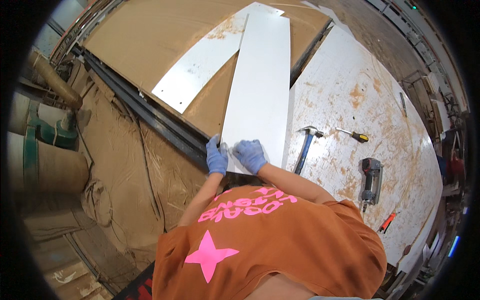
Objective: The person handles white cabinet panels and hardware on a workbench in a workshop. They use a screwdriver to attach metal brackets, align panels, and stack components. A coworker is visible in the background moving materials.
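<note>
A long white board (260, 75) lies with its near end right in front of me. My left hand (217, 157), in a blue-grey work glove, grips the left edge of this board close to its near corner. On the board's near end rests my right hand (251, 155), gloved the same way, its fingers curled closed. Whatever those fingers hold, if anything, is hidden. Partly next to the board's far end, a second white strip (200, 65) with small dark holes and brown dust slants away to the left.
A dusty white worktop (340, 100) to the right carries a claw hammer (305, 150), a screwdriver (357, 135), a nail gun (371, 180) and a red-handled tool (388, 222). A brown panel (145, 45) lies under the boards. Left stand dark rails (150, 107) and machinery (55, 130).
</note>
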